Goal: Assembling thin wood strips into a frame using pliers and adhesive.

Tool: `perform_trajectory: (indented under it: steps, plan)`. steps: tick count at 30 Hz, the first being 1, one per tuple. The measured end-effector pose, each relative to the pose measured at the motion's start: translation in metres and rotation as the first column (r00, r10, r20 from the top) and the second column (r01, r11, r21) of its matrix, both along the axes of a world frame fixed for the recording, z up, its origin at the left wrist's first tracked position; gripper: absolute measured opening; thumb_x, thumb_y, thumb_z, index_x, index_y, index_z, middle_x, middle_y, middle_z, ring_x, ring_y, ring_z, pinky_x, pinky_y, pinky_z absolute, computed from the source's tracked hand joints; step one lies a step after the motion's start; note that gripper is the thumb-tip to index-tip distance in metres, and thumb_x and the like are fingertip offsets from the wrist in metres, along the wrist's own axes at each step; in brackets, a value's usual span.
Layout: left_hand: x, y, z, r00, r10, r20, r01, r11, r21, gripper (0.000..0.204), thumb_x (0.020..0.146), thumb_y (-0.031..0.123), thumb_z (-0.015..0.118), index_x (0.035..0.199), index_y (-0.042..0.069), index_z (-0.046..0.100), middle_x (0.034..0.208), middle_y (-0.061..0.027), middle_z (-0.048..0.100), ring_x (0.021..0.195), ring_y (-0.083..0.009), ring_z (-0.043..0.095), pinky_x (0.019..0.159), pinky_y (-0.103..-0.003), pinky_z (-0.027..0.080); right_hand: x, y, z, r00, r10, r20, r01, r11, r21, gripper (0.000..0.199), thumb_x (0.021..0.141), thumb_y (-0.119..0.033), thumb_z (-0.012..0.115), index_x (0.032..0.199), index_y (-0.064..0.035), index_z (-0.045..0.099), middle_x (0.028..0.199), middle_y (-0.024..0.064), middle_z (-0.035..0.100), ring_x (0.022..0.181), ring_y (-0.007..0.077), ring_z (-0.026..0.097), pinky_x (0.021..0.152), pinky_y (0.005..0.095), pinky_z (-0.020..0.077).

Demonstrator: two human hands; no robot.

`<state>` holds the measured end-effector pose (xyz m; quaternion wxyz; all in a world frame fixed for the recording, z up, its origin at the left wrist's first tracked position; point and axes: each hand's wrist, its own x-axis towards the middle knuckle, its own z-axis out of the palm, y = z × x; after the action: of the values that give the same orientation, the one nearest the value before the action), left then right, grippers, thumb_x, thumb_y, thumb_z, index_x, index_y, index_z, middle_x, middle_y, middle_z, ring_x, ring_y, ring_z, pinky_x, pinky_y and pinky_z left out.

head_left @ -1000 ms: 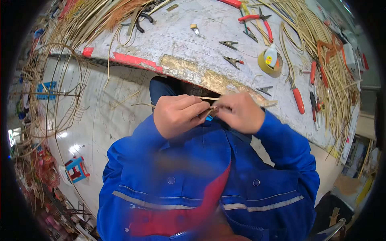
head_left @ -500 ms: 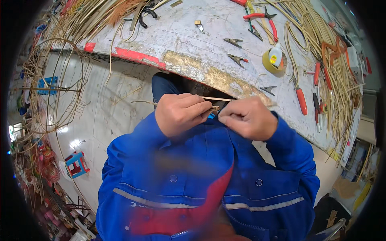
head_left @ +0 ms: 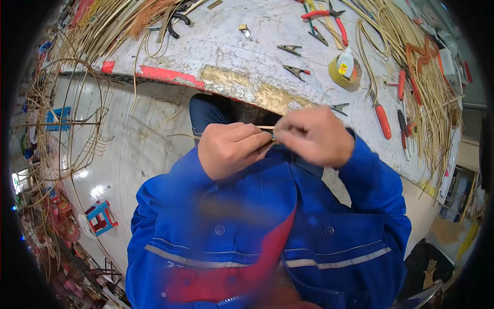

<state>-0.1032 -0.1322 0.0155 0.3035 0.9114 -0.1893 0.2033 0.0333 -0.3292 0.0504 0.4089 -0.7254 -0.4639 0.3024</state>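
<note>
In front of my chest, below the table's edge, my left hand point(head_left: 232, 149) is closed on a thin pale bamboo or cane strip point(head_left: 265, 127). A thin tail of similar cane point(head_left: 181, 136) sticks out on the left side of that hand. My right hand point(head_left: 318, 136) is up against the left fingertips, its thumb and fingers curled together and a little blurred. Whatever lies between those right fingers is hidden. A small bit of something shows at the left fingertips, too small to make out.
On the worn white table point(head_left: 236, 56) lie spring clamps point(head_left: 297, 72), red-handled pliers point(head_left: 333, 23), a tape roll point(head_left: 343, 77) around a glue bottle point(head_left: 345, 64), and a red-handled tool point(head_left: 382, 122). Cane bundles point(head_left: 432, 118) line the right edge. A wire-like frame point(head_left: 77, 118) stands left; a small stool point(head_left: 101, 218) is on the floor.
My right hand has moved left and slightly up, closing the gap to my left hand and covering more of the strip. My left hand stays nearly in place. The view has shifted slightly.
</note>
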Motion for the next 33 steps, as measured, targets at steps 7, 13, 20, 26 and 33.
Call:
perform_trajectory:
  steps: [7, 13, 20, 26, 33]
  plan:
    - [0.005, 0.005, -0.003, 0.999, 0.027, -0.02, -0.028, 0.999, -0.023, 0.031, 0.07, 0.001, 0.085, 0.098, 0.005, 0.073, 0.085, -0.0061, 0.072, 0.069, -0.0213, 0.071, 0.055, -0.032, 0.056, -0.026, -0.015, -0.026, 0.999, 0.029, 0.023, -0.032, 0.992, 0.125, 0.012, 0.089, -0.016, 0.07, 0.091, -0.0046, 0.073, 0.077, 0.0168, 0.068, 0.066, 0.031, 0.068, 0.062, 0.0384, 0.0528]
    - [-0.001, -0.002, -0.003, 1.0, 0.004, -0.002, -0.004, 1.0, -0.03, 0.029, 0.071, 0.001, 0.085, 0.097, 0.005, 0.073, 0.085, -0.0057, 0.072, 0.068, -0.0214, 0.071, 0.055, -0.032, 0.055, 0.004, 0.001, -0.029, 0.998, -0.057, 0.037, 0.054, 0.996, 0.077, 0.015, 0.089, -0.016, 0.066, 0.092, -0.0043, 0.074, 0.076, 0.0163, 0.068, 0.068, 0.0326, 0.068, 0.061, 0.0388, 0.0521]
    - [-0.002, -0.004, -0.002, 0.998, 0.053, -0.035, -0.054, 0.999, -0.01, 0.027, 0.072, 0.001, 0.085, 0.096, 0.006, 0.074, 0.083, -0.0055, 0.072, 0.067, -0.0205, 0.071, 0.054, -0.031, 0.055, -0.01, -0.008, 0.0, 0.988, 0.066, 0.138, -0.074, 0.996, 0.057, 0.01, 0.088, -0.014, 0.071, 0.092, -0.0056, 0.076, 0.078, 0.0136, 0.071, 0.069, 0.0271, 0.07, 0.064, 0.0348, 0.0538]
    - [-0.001, 0.002, -0.005, 0.996, 0.064, -0.065, -0.072, 0.988, -0.136, 0.029, 0.072, 0.002, 0.085, 0.1, 0.006, 0.075, 0.081, -0.0062, 0.072, 0.064, -0.0214, 0.07, 0.054, -0.032, 0.054, -0.008, -0.013, -0.038, 1.0, -0.008, 0.019, 0.007, 0.998, 0.067, 0.013, 0.089, -0.017, 0.07, 0.09, -0.005, 0.073, 0.076, 0.0161, 0.068, 0.068, 0.0329, 0.069, 0.062, 0.0383, 0.0523]
    - [-0.007, -0.006, 0.001, 0.998, -0.001, -0.067, -0.004, 0.997, -0.074, 0.027, 0.074, 0.0, 0.084, 0.098, 0.004, 0.074, 0.082, -0.0085, 0.072, 0.065, -0.0211, 0.07, 0.055, -0.031, 0.055, 0.002, 0.003, -0.017, 0.997, -0.075, 0.003, 0.075, 0.992, 0.102, 0.015, 0.087, -0.018, 0.071, 0.087, -0.0029, 0.073, 0.073, 0.0155, 0.067, 0.063, 0.0272, 0.067, 0.059, 0.0376, 0.0497]
